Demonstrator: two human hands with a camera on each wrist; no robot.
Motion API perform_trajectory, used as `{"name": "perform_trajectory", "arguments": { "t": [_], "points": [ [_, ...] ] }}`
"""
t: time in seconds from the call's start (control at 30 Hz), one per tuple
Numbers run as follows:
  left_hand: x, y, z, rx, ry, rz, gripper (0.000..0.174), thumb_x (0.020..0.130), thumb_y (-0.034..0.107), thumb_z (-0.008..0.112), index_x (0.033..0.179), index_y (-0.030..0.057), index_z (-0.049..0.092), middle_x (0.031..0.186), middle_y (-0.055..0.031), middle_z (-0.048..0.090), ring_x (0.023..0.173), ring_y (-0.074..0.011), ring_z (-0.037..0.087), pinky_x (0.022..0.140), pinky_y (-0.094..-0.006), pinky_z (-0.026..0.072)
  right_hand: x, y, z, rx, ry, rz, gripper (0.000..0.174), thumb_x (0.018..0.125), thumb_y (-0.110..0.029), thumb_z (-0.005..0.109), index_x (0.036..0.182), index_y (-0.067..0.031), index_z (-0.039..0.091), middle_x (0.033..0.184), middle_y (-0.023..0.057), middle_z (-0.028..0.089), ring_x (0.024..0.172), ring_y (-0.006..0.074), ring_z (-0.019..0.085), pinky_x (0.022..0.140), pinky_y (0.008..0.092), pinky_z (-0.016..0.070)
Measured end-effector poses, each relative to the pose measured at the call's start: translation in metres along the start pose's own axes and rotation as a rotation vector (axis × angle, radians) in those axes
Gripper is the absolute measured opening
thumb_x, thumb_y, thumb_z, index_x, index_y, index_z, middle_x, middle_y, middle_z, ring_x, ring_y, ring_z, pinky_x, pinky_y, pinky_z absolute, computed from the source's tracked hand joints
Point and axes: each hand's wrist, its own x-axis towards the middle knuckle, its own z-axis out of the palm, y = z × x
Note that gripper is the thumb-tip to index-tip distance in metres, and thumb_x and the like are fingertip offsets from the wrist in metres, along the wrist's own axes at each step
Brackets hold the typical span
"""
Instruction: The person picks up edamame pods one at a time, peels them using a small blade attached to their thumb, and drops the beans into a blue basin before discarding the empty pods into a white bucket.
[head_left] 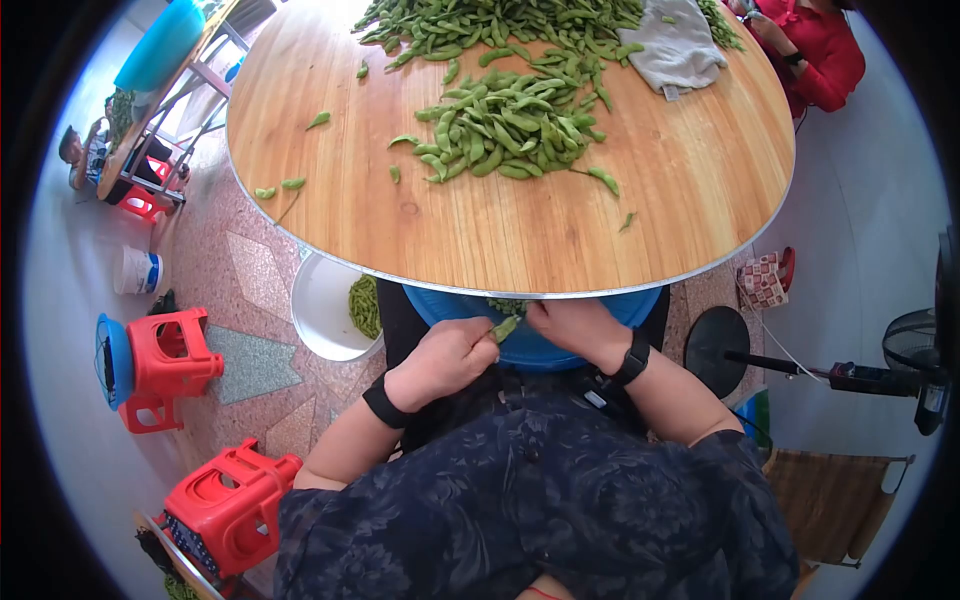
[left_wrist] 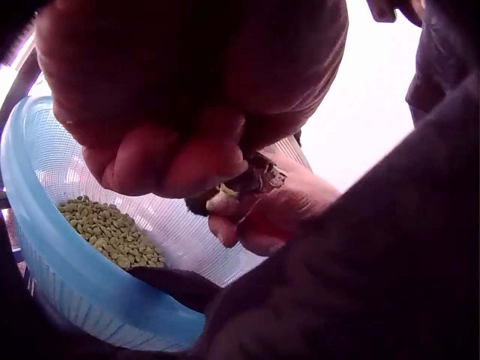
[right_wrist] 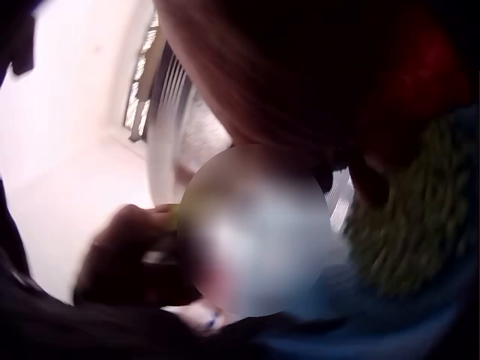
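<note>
Just below the table edge, my left hand (head_left: 445,355) pinches a green bean pod (head_left: 505,328) between thumb and fingers. My right hand (head_left: 582,330) faces it with curled fingers, their tips partly hidden by the edge. Seen from the left wrist, the left hand's curled fingers (left_wrist: 187,161) come close to the right hand (left_wrist: 289,206), with a small pale bean or pod end (left_wrist: 223,198) between them. I cannot tell whether the right fingers grip it. Under both hands sits a blue basket (left_wrist: 52,247) containing a heap of shelled green beans (left_wrist: 112,232).
On the round wooden table (head_left: 350,210) lie a pile of pods (head_left: 510,125) and a grey cloth (head_left: 675,50). A white bucket (head_left: 310,320) with green contents stands left of my legs. Red stools (head_left: 175,350) are at left, a fan (head_left: 910,340) at right. Another person (head_left: 830,60) sits across.
</note>
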Motion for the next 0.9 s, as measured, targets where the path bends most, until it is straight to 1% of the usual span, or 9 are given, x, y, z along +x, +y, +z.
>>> {"name": "perform_trajectory", "arguments": {
  "t": [0.1, 0.23, 0.37, 0.43, 0.53, 0.7, 0.8, 0.87, 0.9],
  "points": [
    [-0.009, -0.006, -0.016, -0.009, 0.056, -0.072, 0.024, 0.088, 0.018, 0.053, 0.077, -0.0031, 0.054, 0.07, -0.024, 0.057, 0.067, -0.0409, 0.058, 0.06, -0.0451, 0.0449, -0.004, 0.023, 0.008, -0.127, 0.232, -0.218, 0.029, 0.083, -0.017, 0.057, 0.104, 0.0034, 0.059, 0.094, 0.0244, 0.062, 0.088, 0.0409, 0.06, 0.078, 0.0466, 0.049],
    [-0.043, -0.074, -0.047, -0.068, 0.446, -0.271, 0.028, 0.089, 0.023, 0.064, 0.08, -0.0026, 0.057, 0.064, -0.0137, 0.057, 0.058, -0.0225, 0.056, 0.054, -0.0366, 0.0429, -0.033, -0.012, -0.041, -0.081, -0.213, -0.026, 0.024, 0.086, -0.02, 0.059, 0.095, 0.0016, 0.052, 0.079, 0.0212, 0.061, 0.074, 0.0391, 0.062, 0.067, 0.0463, 0.0494],
    [-0.08, -0.099, -0.08, 0.311, 0.687, -0.389, 0.022, 0.088, 0.02, 0.066, 0.094, -0.0002, 0.058, 0.065, -0.0111, 0.056, 0.056, -0.0163, 0.052, 0.053, -0.0337, 0.0421, -0.034, -0.04, -0.102, -0.004, -0.022, -0.15, 0.016, 0.086, -0.014, 0.058, 0.09, -0.0043, 0.047, 0.07, 0.0198, 0.055, 0.065, 0.0399, 0.059, 0.057, 0.0459, 0.0478],
    [-0.082, -0.1, -0.081, 0.159, 0.674, -0.363, 0.022, 0.09, 0.018, 0.065, 0.099, -0.0009, 0.057, 0.067, -0.0065, 0.057, 0.058, -0.0128, 0.052, 0.054, -0.0299, 0.042, -0.015, -0.026, -0.121, -0.122, 0.249, -0.064, 0.017, 0.086, -0.016, 0.059, 0.097, -0.0056, 0.052, 0.078, 0.0197, 0.059, 0.074, 0.0391, 0.061, 0.062, 0.0448, 0.0488],
    [-0.072, -0.066, -0.074, -0.283, 0.489, -0.267, 0.012, 0.094, 0.012, 0.058, 0.098, 0.0008, 0.059, 0.077, 0.0041, 0.056, 0.067, -0.0047, 0.048, 0.059, -0.0225, 0.0403, 0.026, -0.007, -0.139, -0.198, 0.353, 0.011, 0.017, 0.087, -0.013, 0.058, 0.098, -0.0028, 0.049, 0.082, 0.0209, 0.059, 0.075, 0.04, 0.06, 0.064, 0.0457, 0.0486],
    [-0.038, -0.001, -0.052, -0.316, 0.291, -0.044, 0.011, 0.093, 0.008, 0.057, 0.098, -0.0004, 0.061, 0.077, 0.0013, 0.056, 0.069, -0.0056, 0.049, 0.063, -0.0219, 0.0425, 0.048, 0.007, -0.136, -0.425, 0.359, -0.079, 0.015, 0.084, -0.006, 0.055, 0.095, -0.0002, 0.046, 0.08, 0.0238, 0.059, 0.075, 0.0423, 0.059, 0.062, 0.0459, 0.0479],
    [-0.02, 0.026, -0.041, -0.286, 0.172, 0.139, 0.015, 0.094, 0.006, 0.055, 0.106, -0.0004, 0.06, 0.087, 0.0015, 0.057, 0.074, -0.0038, 0.05, 0.067, -0.0199, 0.0428, 0.037, -0.002, -0.132, -0.232, 0.425, -0.106, 0.025, 0.086, -0.008, 0.058, 0.108, -0.0012, 0.049, 0.078, 0.0127, 0.057, 0.06, 0.0293, 0.058, 0.055, 0.0371, 0.0474],
    [-0.005, 0.043, -0.029, -0.364, 0.183, 0.18, 0.019, 0.093, 0.007, 0.056, 0.11, -0.001, 0.058, 0.084, 0.0001, 0.056, 0.072, -0.0047, 0.05, 0.065, -0.0205, 0.0426, 0.019, -0.032, -0.128, 0.441, 0.233, 0.077, 0.029, 0.087, -0.004, 0.058, 0.115, -0.0036, 0.049, 0.08, 0.0034, 0.054, 0.052, 0.0125, 0.052, 0.047, 0.0253, 0.043],
    [0.002, 0.055, -0.021, -0.471, 0.213, 0.153, 0.02, 0.093, 0.007, 0.057, 0.111, -0.001, 0.058, 0.08, -0.0008, 0.055, 0.069, -0.0055, 0.049, 0.062, -0.0212, 0.0419, 0.014, -0.041, -0.12, 0.447, 0.223, 0.074, 0.029, 0.087, -0.004, 0.058, 0.115, -0.0036, 0.049, 0.08, 0.0034, 0.054, 0.052, 0.0125, 0.052, 0.047, 0.0253, 0.043]
  ]
}}
